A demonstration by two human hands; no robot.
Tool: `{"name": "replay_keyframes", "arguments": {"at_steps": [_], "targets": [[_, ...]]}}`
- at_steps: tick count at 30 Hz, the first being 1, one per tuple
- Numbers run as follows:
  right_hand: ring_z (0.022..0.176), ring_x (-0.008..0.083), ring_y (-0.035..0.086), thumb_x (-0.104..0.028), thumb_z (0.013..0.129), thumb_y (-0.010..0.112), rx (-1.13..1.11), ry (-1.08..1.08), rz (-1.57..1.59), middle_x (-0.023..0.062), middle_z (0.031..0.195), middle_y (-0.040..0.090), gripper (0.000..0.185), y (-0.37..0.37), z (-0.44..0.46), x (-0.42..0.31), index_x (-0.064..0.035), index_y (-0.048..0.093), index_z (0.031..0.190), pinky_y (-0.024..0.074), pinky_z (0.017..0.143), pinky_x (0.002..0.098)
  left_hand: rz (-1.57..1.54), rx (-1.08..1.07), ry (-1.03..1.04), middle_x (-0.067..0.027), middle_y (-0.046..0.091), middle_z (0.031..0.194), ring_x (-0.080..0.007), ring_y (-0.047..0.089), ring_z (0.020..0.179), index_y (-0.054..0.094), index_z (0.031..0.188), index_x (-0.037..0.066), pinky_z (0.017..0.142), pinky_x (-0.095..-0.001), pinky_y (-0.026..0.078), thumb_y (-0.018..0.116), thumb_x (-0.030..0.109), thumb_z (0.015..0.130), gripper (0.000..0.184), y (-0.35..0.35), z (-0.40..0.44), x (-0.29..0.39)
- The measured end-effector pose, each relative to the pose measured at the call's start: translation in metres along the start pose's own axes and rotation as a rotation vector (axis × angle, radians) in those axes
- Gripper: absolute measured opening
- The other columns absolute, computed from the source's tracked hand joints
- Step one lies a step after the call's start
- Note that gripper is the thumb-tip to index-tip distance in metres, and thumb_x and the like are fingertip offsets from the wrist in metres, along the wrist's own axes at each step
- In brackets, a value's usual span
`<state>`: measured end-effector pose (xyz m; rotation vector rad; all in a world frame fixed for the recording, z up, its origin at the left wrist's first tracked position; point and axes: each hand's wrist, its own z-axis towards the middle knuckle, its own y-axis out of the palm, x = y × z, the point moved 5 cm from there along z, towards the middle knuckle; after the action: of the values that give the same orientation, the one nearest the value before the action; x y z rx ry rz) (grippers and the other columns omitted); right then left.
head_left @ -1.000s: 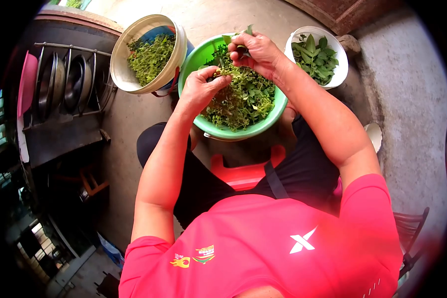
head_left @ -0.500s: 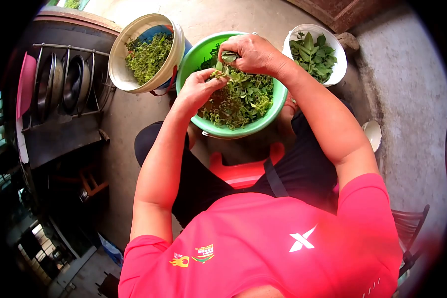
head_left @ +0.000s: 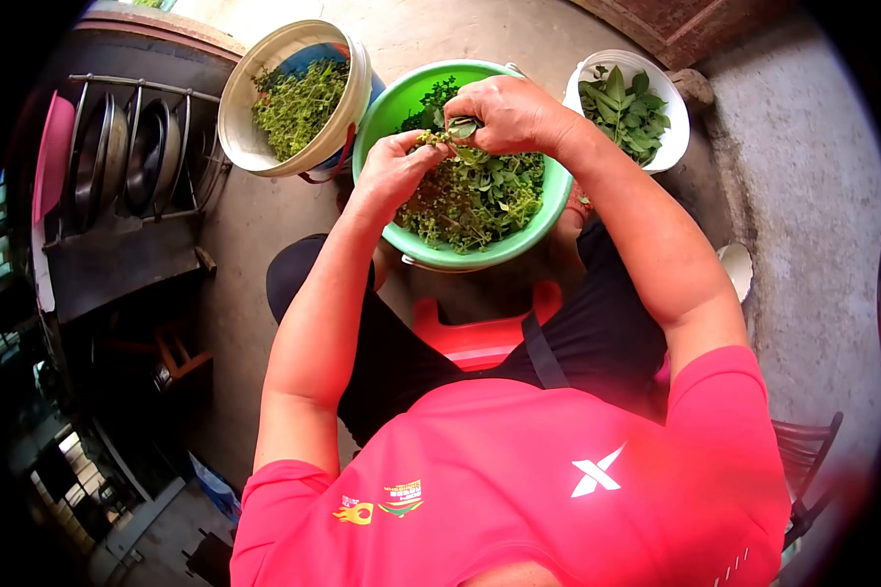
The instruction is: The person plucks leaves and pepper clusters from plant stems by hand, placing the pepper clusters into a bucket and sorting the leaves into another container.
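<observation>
A green basin (head_left: 556, 210) full of leafy sprigs (head_left: 480, 201) stands between the knees. Over its left part, my left hand (head_left: 394, 171) is closed, pinching a small green sprig (head_left: 429, 140) between thumb and fingers. Close beside it on the right, my right hand (head_left: 507, 115) is curled around some green leaves (head_left: 463, 127), its fingertips almost at the sprig. Whether the hands touch each other is too small to tell.
At the upper left is a cream bucket (head_left: 233, 117) with yellowish-green sprigs. A white bucket (head_left: 677, 147) at the upper right holds broad leaves. A rack with pans (head_left: 98, 161) stands left. A red stool (head_left: 470, 342) lies below the basin, and a chair (head_left: 808, 455) at lower right.
My right hand has come down from the basin's top edge toward my left hand, with leaves in its grip. My left hand has stayed nearly in place.
</observation>
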<state>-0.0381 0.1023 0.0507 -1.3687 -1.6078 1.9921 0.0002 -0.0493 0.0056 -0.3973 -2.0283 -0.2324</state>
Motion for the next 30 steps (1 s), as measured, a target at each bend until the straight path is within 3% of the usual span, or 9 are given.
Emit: {"name": "replay_keyframes", "arguments": {"at_steps": [2, 5, 8, 15, 22, 23, 26, 27, 30], "targets": [[0.085, 0.032, 0.061, -0.027, 0.076, 0.065, -0.018, -0.027, 0.017, 0.0118, 0.087, 0.063, 0.023, 0.009, 0.002, 0.0, -0.0101, 0.063, 0.092, 0.0482, 0.073, 0.0405, 0.002, -0.007, 0.045, 0.0008, 0.065, 0.086, -0.0042, 0.057, 0.073, 0.066, 0.098, 0.004, 0.067, -0.0197, 0.046, 0.059, 0.016, 0.088, 0.017, 0.001, 0.003, -0.004], [0.085, 0.0318, 0.061, -0.028, 0.076, 0.064, 0.031, -0.005, -0.021, 0.0117, 0.089, 0.064, 0.023, 0.012, 0.003, -0.002, -0.0095, 0.063, 0.09, 0.0484, 0.073, 0.0407, 0.046, 0.07, 0.094, 0.0037, 0.062, 0.075, -0.0024, 0.051, 0.067, 0.067, 0.094, 0.004, 0.059, -0.0204, 0.042, 0.065, 0.018, 0.086, 0.017, -0.003, 0.006, -0.006], [0.092, 0.0303, 0.062, -0.03, 0.075, 0.058, 0.003, 0.085, -0.06, 0.0115, 0.092, 0.066, 0.026, 0.013, 0.003, -0.004, -0.0138, 0.065, 0.095, 0.0498, 0.078, 0.0425, 0.103, 0.082, 0.049, 0.0001, 0.065, 0.088, -0.0047, 0.057, 0.076, 0.064, 0.102, 0.002, 0.069, -0.02, 0.046, 0.062, 0.017, 0.088, 0.021, -0.003, 0.005, -0.004], [0.088, 0.0286, 0.064, -0.043, 0.077, 0.059, 0.145, 0.292, -0.079, 0.009, 0.088, 0.068, 0.032, 0.016, 0.003, -0.011, -0.015, 0.067, 0.091, 0.0512, 0.075, 0.0406, 0.057, 0.121, 0.035, -0.0001, 0.065, 0.082, -0.0059, 0.058, 0.064, 0.064, 0.104, 0.006, 0.052, -0.0202, 0.046, 0.062, 0.02, 0.087, 0.022, -0.006, 0.006, -0.001], [0.088, 0.0302, 0.064, -0.039, 0.073, 0.059, 0.185, 0.545, 0.202, 0.0116, 0.089, 0.067, 0.031, 0.02, 0.001, -0.004, -0.0144, 0.068, 0.089, 0.0506, 0.077, 0.0404, -0.013, 0.152, 0.067, -0.0009, 0.065, 0.082, -0.0072, 0.058, 0.059, 0.064, 0.103, 0.006, 0.048, -0.0205, 0.045, 0.059, 0.019, 0.089, 0.019, -0.004, 0.006, 0.005], [0.088, 0.0306, 0.064, -0.036, 0.073, 0.058, 0.186, 0.577, 0.171, 0.0124, 0.09, 0.067, 0.029, 0.018, 0.0, -0.002, -0.0147, 0.068, 0.09, 0.0506, 0.077, 0.0401, -0.118, 0.176, 0.04, 0.0005, 0.064, 0.076, -0.0056, 0.054, 0.061, 0.067, 0.095, 0.003, 0.054, -0.0225, 0.045, 0.063, 0.018, 0.086, 0.018, -0.002, 0.007, 0.001], [0.088, 0.0312, 0.064, -0.031, 0.073, 0.054, 0.321, 0.724, 0.168, 0.0129, 0.091, 0.067, 0.029, 0.012, 0.003, 0.04, -0.0157, 0.067, 0.093, 0.0503, 0.077, 0.0401, 0.174, 0.02, -0.078, 0.0028, 0.062, 0.074, -0.0049, 0.051, 0.06, 0.067, 0.091, 0.002, 0.053, -0.021, 0.042, 0.063, 0.017, 0.085, 0.017, 0.019, -0.01, 0.008], [0.089, 0.0319, 0.064, -0.03, 0.074, 0.053, 0.368, 0.737, 0.108, 0.013, 0.091, 0.068, 0.029, -0.001, 0.0, 0.05, -0.0158, 0.067, 0.095, 0.0499, 0.077, 0.0407, 0.187, 0.052, -0.024, 0.0036, 0.061, 0.074, -0.0044, 0.05, 0.059, 0.067, 0.092, 0.003, 0.052, -0.0211, 0.041, 0.063, 0.017, 0.085, 0.016, 0.02, -0.008, 0.001], [0.093, 0.0292, 0.064, -0.032, 0.079, 0.051, 0.348, 0.792, -0.023, 0.0137, 0.096, 0.067, 0.03, -0.033, -0.012, 0.065, -0.0137, 0.066, 0.098, 0.0491, 0.078, 0.0411, -0.054, 0.073, 0.005, 0.0037, 0.062, 0.078, -0.0034, 0.051, 0.062, 0.068, 0.093, 0.008, 0.052, -0.0214, 0.04, 0.062, 0.019, 0.087, 0.014, 0.013, -0.004, 0.007]]}}
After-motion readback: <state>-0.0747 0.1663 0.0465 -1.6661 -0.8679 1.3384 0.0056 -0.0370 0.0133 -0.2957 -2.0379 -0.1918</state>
